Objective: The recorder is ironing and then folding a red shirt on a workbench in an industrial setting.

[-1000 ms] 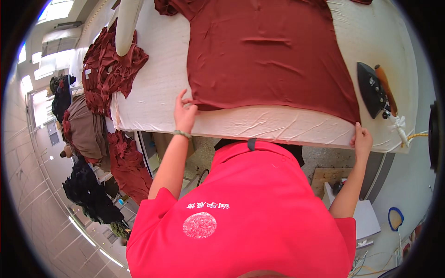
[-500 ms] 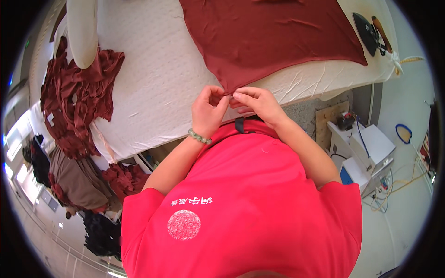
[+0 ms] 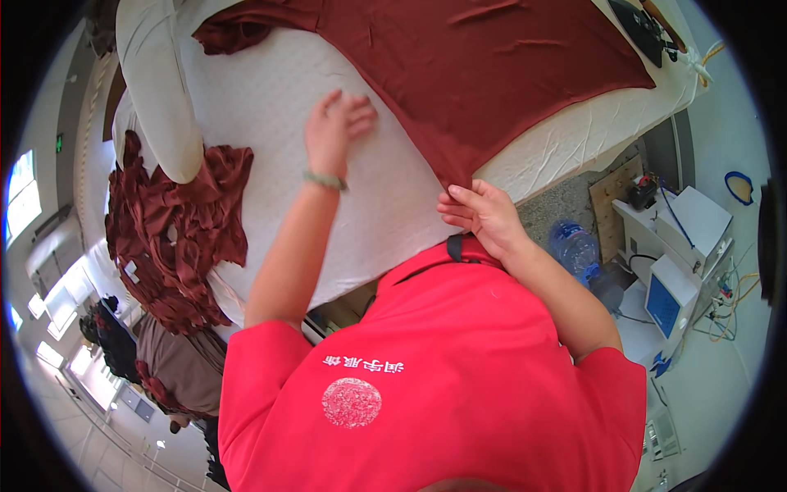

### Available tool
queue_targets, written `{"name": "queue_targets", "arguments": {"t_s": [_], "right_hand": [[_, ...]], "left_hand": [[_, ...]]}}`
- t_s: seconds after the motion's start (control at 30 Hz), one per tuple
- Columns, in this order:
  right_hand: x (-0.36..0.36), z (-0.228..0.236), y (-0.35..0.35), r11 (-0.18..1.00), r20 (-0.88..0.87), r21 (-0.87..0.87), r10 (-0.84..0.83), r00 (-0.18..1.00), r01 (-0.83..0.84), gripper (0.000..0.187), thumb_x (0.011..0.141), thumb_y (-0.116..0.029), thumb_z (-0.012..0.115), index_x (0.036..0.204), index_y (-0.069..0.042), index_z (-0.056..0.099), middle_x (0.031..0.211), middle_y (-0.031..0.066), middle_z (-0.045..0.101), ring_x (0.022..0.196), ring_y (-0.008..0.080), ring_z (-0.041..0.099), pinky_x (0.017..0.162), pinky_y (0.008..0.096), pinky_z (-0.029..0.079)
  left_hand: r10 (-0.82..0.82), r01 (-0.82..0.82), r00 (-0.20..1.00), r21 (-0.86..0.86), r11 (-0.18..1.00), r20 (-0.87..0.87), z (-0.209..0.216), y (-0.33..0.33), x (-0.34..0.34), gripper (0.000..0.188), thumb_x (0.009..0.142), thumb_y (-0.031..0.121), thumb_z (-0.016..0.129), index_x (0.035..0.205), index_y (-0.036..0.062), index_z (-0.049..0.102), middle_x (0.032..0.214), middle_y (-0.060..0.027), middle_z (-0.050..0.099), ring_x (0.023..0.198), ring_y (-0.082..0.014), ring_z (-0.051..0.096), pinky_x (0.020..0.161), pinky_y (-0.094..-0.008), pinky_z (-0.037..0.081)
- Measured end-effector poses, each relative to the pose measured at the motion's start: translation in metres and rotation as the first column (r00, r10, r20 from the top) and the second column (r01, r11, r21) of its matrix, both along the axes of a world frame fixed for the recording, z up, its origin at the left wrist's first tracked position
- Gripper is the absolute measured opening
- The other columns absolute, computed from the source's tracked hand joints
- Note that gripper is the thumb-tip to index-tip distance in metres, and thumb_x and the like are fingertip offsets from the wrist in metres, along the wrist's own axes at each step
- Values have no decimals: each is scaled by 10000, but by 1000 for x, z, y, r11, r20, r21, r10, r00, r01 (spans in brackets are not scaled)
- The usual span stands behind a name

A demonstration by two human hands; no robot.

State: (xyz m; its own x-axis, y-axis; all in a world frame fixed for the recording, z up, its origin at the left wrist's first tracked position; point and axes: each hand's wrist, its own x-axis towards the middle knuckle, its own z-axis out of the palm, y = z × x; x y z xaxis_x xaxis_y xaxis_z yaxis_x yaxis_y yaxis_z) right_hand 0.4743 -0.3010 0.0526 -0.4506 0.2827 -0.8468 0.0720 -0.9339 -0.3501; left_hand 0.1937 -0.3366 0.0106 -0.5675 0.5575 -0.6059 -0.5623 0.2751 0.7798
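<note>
A dark red garment (image 3: 492, 74) lies spread over the white padded ironing table (image 3: 369, 221), with a sleeve reaching out to the far left. My right hand (image 3: 482, 209) pinches the garment's near corner between thumb and fingers at the table's front edge, and the cloth is drawn to a point there. Over the bare cover to the left, my left hand (image 3: 338, 127) is raised, free of the cloth. Its fingers are apart and somewhat blurred, and nothing shows in them. A bracelet of beads circles that wrist.
An iron (image 3: 643, 33) stands at the far right corner. A padded sleeve arm (image 3: 160, 90) juts in at the left, above a crumpled heap of dark red garments (image 3: 176, 238). Below the table's right side are a plastic bottle (image 3: 574, 246) and a white machine (image 3: 693, 225).
My left hand has let go of the garment's corner and moved up and left. My right hand keeps its pinch. The view has shifted, and the sleeve at far left now shows.
</note>
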Motion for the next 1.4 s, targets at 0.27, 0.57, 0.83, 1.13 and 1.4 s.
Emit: {"name": "queue_targets", "arguments": {"t_s": [0.27,0.57,0.83,1.13,1.4], "right_hand": [[5,9,-5,996,-7,-33,-87,996,87,189,994,-177,694,1123,-70,606,999,97,744,897,203,749,739,321,617],[4,15,-6,979,2,-98,-180,984,180,150,999,-161,678,1117,-82,629,973,78,748,873,193,749,731,315,612],[5,13,-7,984,-72,-115,-147,986,138,106,1011,-154,659,1099,-99,636,968,76,752,874,187,749,729,316,610],[7,15,-8,972,-28,-76,-226,974,223,143,1014,-158,657,1140,-98,627,982,72,748,874,187,747,731,314,609],[3,16,-7,979,0,-98,-178,984,177,174,1009,-174,671,1143,-72,626,1010,89,743,911,195,744,746,306,607]], "left_hand": [[-184,183,972,15,983,145,-39,93,-166,216,975,233,713,1097,66,651,953,-26,688,878,-192,723,594,-254,535],[-188,95,928,284,954,320,-22,88,-163,101,991,152,692,976,85,617,963,-31,693,864,-171,714,606,-243,546],[-263,174,945,385,906,193,-22,83,-170,124,1005,91,666,1010,24,562,975,-86,691,928,-175,717,732,-256,619],[-255,163,948,396,904,191,-39,97,-173,101,998,105,685,1019,58,598,958,-41,697,875,-144,707,678,-246,590],[-280,215,950,364,906,138,-43,102,-187,76,999,120,687,1064,87,665,968,-6,723,842,-128,703,698,-256,585]]}}
